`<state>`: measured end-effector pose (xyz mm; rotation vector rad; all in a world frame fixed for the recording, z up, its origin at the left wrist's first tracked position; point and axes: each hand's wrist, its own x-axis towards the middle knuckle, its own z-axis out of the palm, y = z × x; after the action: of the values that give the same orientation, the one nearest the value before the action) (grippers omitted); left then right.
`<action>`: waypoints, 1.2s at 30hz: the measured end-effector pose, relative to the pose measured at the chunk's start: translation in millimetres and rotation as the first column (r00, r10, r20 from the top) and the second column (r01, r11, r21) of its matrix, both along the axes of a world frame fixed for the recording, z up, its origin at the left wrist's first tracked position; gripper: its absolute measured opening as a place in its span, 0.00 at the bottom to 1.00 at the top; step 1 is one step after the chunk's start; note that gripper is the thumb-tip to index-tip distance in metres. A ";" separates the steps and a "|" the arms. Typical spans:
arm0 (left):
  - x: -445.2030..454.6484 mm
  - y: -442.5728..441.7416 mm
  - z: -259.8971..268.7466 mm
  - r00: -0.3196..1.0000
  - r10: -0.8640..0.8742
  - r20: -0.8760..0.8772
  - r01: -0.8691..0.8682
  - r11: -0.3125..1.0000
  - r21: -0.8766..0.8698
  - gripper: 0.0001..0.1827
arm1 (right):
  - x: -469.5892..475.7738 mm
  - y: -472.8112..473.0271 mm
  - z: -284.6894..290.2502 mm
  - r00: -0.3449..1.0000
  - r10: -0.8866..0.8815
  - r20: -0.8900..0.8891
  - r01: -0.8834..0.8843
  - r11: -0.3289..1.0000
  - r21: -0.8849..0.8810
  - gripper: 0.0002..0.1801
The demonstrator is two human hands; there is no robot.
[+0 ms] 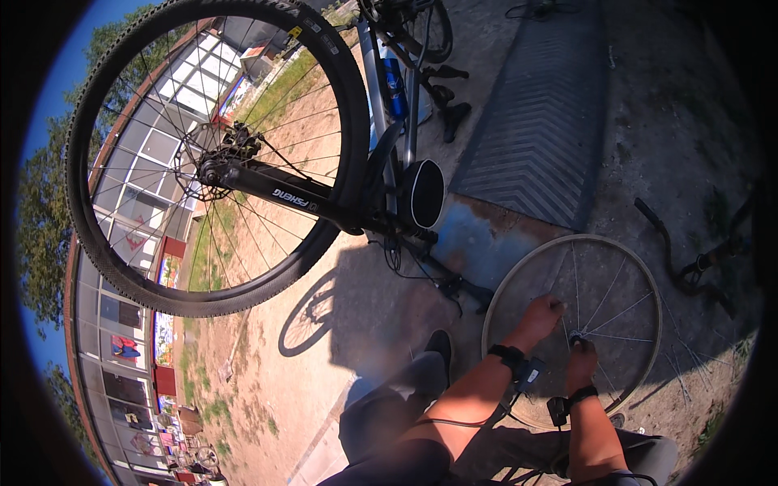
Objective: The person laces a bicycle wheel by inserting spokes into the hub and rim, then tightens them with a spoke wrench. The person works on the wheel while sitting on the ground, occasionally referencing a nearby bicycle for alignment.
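A bare bicycle wheel rim [649, 267], without a tyre, stands or leans before my knees, with thin metal spokes [614, 336] running from its hub [576, 335]. At the hub is my right hand [582, 364], its fingers closed around the hub's end. My left hand [543, 316] is up and to the left of it, inside the rim, fingers pinched near a spoke; whether it grips that spoke is too small to tell. Both wrists wear dark straps with small devices.
An upside-down bicycle with a large front wheel [358, 121] fills the upper left. Beyond the rim lie a ridged rubber mat [535, 127] and a rusty blue metal plate [480, 237]. Loose spokes [684, 370] lie on the ground at right, below a handlebar [662, 237].
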<state>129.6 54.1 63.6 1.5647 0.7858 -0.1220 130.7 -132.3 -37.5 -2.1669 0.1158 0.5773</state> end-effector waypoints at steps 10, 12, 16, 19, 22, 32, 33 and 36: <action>0.0 -7.9 -8.1 0.998 -0.052 -0.045 0.067 0.880 0.470 0.20 | 0.0 -2.1 -9.8 1.000 0.025 0.016 -0.026 0.996 0.083 0.15; -1.8 -9.8 -5.7 0.999 -0.030 0.044 0.005 0.874 0.486 0.18 | 0.3 -1.0 -9.4 1.000 0.018 0.010 -0.018 0.996 0.083 0.15; -2.7 2.1 6.8 0.993 -0.118 -0.031 0.122 0.953 0.276 0.16 | 1.2 1.2 -3.9 0.997 0.066 0.040 -0.064 0.998 -0.027 0.15; -3.2 5.0 13.7 0.990 -0.119 -0.077 0.134 0.966 0.220 0.15 | 1.7 1.4 1.0 0.996 0.073 0.055 -0.072 0.997 -0.023 0.16; -7.8 -0.8 10.8 0.995 -0.079 -0.067 0.095 0.950 0.298 0.16 | 0.9 -0.1 1.7 0.996 0.070 0.057 -0.070 0.998 -0.009 0.16; -9.1 0.0 14.9 0.997 -0.020 -0.074 0.052 0.888 0.458 0.18 | 0.2 -4.0 -11.8 0.990 0.104 0.098 -0.105 0.994 0.011 0.15; -12.9 1.5 21.2 0.997 -0.026 -0.079 0.058 0.899 0.434 0.17 | 0.7 -4.8 -13.6 0.981 0.141 0.135 -0.141 0.990 -0.010 0.15; -35.0 6.9 54.9 0.991 -0.120 -0.060 0.134 0.925 0.354 0.16 | 0.8 -6.2 -20.9 0.980 0.115 0.160 -0.128 0.989 0.072 0.15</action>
<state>94.6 61.0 118.5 1.9660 0.7646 -0.1066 131.5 -138.4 -58.4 -2.1406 -0.1235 0.4705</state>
